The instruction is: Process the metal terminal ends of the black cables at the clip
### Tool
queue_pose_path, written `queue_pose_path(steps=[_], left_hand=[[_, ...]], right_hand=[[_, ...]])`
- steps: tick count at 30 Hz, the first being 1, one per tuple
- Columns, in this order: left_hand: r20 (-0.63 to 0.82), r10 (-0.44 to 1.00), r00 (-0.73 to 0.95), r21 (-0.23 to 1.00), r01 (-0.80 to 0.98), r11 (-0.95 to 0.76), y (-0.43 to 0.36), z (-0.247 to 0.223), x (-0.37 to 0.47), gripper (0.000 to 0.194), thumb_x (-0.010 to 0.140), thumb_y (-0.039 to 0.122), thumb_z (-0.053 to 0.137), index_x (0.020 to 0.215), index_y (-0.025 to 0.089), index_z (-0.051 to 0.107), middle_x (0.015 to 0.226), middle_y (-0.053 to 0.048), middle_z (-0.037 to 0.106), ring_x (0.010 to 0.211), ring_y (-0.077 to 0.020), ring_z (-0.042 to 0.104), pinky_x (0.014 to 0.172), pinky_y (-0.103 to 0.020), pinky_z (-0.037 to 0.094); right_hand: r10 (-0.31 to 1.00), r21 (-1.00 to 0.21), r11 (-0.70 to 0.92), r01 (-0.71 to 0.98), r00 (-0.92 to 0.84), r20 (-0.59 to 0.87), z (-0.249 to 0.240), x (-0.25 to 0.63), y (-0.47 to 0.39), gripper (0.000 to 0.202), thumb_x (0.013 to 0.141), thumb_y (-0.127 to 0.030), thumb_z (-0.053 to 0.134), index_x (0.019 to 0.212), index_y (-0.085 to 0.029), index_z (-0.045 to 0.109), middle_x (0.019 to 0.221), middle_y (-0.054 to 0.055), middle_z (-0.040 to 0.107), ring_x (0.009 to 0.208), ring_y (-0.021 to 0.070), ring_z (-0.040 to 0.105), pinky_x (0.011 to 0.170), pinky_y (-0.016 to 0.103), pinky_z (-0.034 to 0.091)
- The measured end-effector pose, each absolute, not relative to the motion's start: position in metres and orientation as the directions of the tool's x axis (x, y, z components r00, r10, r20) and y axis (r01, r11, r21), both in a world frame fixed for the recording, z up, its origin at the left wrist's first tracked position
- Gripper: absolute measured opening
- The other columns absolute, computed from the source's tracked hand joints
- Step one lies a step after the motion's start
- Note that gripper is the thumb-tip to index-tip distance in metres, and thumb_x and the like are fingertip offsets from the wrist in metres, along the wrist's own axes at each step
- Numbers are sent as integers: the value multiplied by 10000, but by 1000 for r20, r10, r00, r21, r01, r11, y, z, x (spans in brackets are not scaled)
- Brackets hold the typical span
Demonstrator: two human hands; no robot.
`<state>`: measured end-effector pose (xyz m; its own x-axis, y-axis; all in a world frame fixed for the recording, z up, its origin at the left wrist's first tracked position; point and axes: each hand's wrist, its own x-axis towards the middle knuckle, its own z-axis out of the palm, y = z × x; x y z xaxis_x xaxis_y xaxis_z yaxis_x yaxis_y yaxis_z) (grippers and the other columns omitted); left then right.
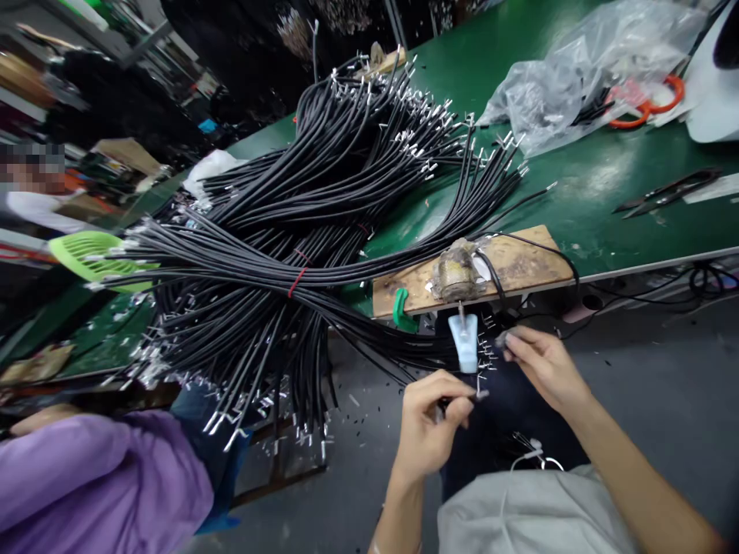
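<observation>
My left hand (434,423) is closed in a pinch on a black cable, whose pale stripped end (480,395) sticks out past the fingertips. To the right, my right hand (546,368) pinches a small greyish piece (503,337) too blurred to name. Between and above the hands, a light blue plastic piece (464,344) hangs on the shaft of a small tape-wrapped motor (456,273). The motor sits on a wooden board (525,258) at the table edge. A bundle of black cables (346,271), tied with a red band (297,282), curves across with one branch ending near the blue piece.
More black cables (323,154) with silvery ends lie piled on the green table (583,200). A green clamp (402,310) grips the board. Orange-handled scissors (647,108), a plastic bag (536,92) and dark snips (670,192) lie right. A person in a purple sleeve (109,477) sits left.
</observation>
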<state>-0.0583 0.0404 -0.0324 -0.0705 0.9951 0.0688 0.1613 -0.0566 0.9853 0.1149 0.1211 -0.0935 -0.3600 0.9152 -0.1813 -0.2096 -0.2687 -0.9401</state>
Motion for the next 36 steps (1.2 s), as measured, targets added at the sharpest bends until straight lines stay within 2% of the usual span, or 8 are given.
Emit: queue_pose_path(steps=[4,8,15,18,20,24,30,36], left_hand=[[-338,937,-90,941,-35,336,47,-47,-53,260,809,279,632,996,104,677,892,-113,683,818,-147,658,745,-220,518],[-397,909,-124,918,-35,396,47,-51,-47,257,704,199,702,927,84,651,850,-83,664,746,-129,632,692,-202,515],[-338,914,-224,931,61,359,31,-42,-43,293,790,377,642,816,89,597,668,-16,547,559,-48,503,527,-146,427],[-343,907,-244,939,-54,340,31,-40,-39,320,784,400,649,801,91,569,572,13,499,464,-46,487,451,-142,381],[-302,925,-232,952,-32,303,32,-38,-38,312,808,388,627,747,87,567,555,15,478,439,-40,476,432,-138,353],[-199,976,-84,980,12,201,33,-33,-45,359,860,351,562,634,72,576,610,2,458,403,-6,435,396,-131,298],[-280,959,38,949,-139,282,34,-28,-54,421,870,409,527,617,74,566,556,16,419,324,9,328,311,-129,180],[-264,964,-29,946,188,264,31,-25,-48,352,840,380,588,680,82,685,574,-19,497,460,-10,420,416,-116,281]], right_hand=[[911,-950,297,99,-328,251,-65,111,107,146,793,-261,685,760,-144,603,718,22,543,705,125,454,655,276,348],[752,-802,558,214,-538,380,-49,91,95,64,834,-187,626,809,-133,603,796,47,577,798,157,443,732,327,329],[859,-868,491,78,-206,468,-64,76,86,101,819,-62,561,740,-123,573,701,40,520,726,132,424,711,307,368],[965,-934,58,-353,-221,144,-67,71,83,131,843,-160,576,721,-125,610,710,35,510,698,116,477,645,264,399],[915,-754,-317,-575,-393,-85,-66,69,83,209,836,-243,595,669,-119,586,678,29,481,643,109,492,588,243,416],[731,-469,-655,-593,-655,-192,-64,68,85,210,770,-293,663,708,-106,593,637,30,520,553,102,512,523,222,426],[789,-587,-561,-584,-592,-164,-62,74,90,217,775,-307,683,830,-106,619,726,46,593,661,92,552,641,205,469],[928,-936,-190,-297,-365,-73,-53,81,96,181,782,-231,665,868,-122,550,608,-10,523,554,65,505,544,156,420]])
